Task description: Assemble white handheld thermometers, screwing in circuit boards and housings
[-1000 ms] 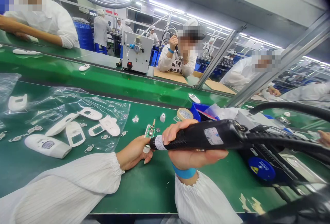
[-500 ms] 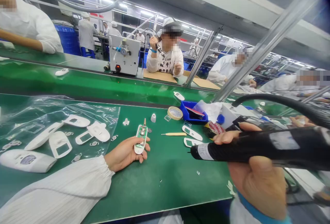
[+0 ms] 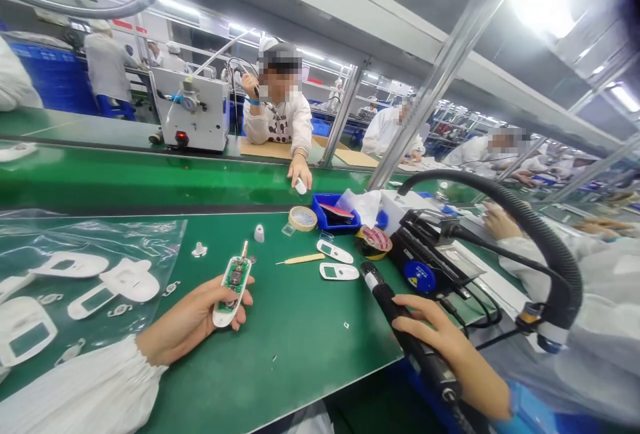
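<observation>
A beige tape roll [image 3: 303,219] is set beside a blue bin [image 3: 343,228], and a gauge-fitted machine [image 3: 207,129] is placed beyond a green strip [image 3: 125,185].

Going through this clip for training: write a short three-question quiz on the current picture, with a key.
1. What does the person's left hand hold?
2. True or false: the right hand touches the black tool.
3. What does the thin yellow stick lie on?
a) the plastic bag
b) the green table
c) the tape roll

Key:
1. An open white case with a green circuit board in it.
2. True.
3. b
</observation>
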Available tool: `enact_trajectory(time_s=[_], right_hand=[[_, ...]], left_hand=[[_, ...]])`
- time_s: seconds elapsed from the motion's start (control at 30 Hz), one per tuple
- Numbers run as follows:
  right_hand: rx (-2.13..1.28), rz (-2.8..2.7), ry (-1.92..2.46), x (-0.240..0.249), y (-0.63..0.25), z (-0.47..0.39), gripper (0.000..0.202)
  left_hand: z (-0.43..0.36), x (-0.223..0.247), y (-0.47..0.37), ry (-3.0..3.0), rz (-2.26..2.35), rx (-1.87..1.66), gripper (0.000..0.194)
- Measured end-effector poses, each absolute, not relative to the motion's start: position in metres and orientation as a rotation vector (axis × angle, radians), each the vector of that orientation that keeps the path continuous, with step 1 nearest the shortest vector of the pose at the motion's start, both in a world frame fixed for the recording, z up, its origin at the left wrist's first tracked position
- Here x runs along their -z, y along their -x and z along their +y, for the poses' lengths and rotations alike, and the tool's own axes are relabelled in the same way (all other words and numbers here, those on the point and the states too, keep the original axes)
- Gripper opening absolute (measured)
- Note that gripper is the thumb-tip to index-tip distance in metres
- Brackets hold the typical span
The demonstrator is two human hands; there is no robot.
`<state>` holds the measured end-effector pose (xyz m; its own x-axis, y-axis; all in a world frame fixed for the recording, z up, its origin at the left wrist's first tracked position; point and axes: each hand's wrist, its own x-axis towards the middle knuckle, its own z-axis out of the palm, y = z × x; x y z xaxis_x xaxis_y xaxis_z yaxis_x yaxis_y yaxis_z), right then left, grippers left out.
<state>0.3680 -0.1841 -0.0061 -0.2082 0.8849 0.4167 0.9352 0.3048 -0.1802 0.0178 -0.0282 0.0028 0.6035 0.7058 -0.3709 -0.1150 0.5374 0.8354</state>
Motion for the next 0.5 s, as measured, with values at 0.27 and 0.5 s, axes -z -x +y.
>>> enact_trajectory(time_s=[0.27, 0.5], right_hand=[[0.513, -2.442, 1.577, 0.010, -0.424, -0.159, 0.041], [0.091, -1.994, 1.416, -0.027, -0.296, -0.116, 0.021]], left_hand=[[-0.028, -0.002, -0.021, -1.049, 0.808, -0.553, 0.033], [-0.031, -0.005, -0.019, -1.436, 0.947, -0.517, 0.034]])
